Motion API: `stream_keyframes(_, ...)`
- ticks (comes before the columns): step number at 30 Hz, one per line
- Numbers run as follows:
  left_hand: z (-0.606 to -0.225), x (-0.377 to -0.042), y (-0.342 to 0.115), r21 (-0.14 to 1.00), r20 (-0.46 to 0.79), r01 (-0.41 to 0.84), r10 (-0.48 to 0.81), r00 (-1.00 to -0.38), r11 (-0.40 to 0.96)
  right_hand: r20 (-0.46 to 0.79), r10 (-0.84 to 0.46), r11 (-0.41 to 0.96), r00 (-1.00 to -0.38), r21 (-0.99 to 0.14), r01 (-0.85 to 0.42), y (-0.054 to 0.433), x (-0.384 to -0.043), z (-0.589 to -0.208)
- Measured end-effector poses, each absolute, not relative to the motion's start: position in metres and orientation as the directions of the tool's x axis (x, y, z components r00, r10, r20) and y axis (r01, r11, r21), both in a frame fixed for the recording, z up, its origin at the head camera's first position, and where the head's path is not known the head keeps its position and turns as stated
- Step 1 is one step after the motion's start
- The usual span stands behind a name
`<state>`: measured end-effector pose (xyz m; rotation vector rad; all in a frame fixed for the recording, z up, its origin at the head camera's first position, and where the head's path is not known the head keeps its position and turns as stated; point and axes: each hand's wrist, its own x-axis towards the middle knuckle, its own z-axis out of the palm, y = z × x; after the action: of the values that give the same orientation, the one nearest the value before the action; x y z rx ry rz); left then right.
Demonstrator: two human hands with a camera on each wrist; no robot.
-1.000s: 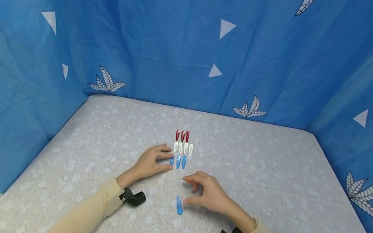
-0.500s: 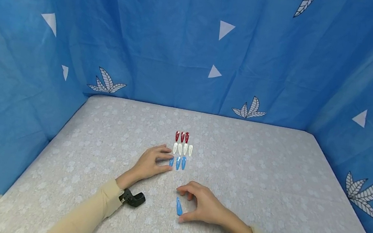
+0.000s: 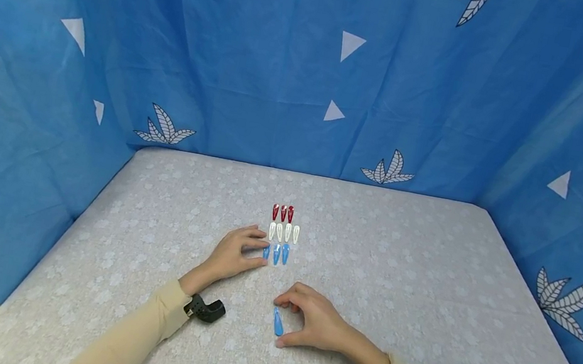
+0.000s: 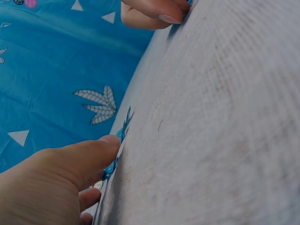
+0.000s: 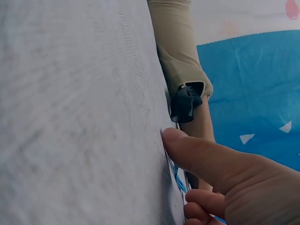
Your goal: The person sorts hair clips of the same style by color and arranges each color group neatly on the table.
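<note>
My left hand [image 3: 233,253] has its thumb and index finger at the two ends of the leftmost blue snap hair clip [image 3: 265,252] in the front row. In the left wrist view, the thumb lies against that blue clip [image 4: 123,129]. Nearer the front, my right hand [image 3: 316,321] spans a single blue hair clip [image 3: 277,322], index fingertip at its far end and thumb at its near end. The clip lies on the tablecloth. In the right wrist view, part of this clip [image 5: 179,179] shows between thumb and fingers, the rest behind the thumb.
Beyond the left hand, white hair clips [image 3: 287,232] form a row, with red hair clips [image 3: 283,213] behind. Two more blue clips [image 3: 280,255] lie right of the left fingertips. Patterned cloth covers the table [image 3: 401,250]; a blue curtain [image 3: 264,63] hangs around it.
My right hand has come down toward the front, so its thumb and index finger now span the single blue clip. The left hand stays at the row; the clips have not moved.
</note>
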<state>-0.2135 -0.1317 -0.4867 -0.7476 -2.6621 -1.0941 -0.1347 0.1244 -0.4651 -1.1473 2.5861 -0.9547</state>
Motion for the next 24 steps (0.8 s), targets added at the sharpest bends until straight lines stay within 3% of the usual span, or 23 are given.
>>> stream_keyframes(14, -0.4851, -0.2124, -0.1316, 0.627, 0.323, 0.498, 0.382, -0.866, 0.599, 0.149, -0.718, 0.487, -0.680, -0.591, -0.643, 0.1240, -0.1347, -0.4688)
stream_keyframes(24, -0.4853, -0.2126, -0.1307, 0.621, 0.327, 0.499, 0.378, -0.866, 0.605, 0.175, -0.705, 0.442, -0.687, -0.649, -0.619, 0.1260, -0.1362, -0.4686)
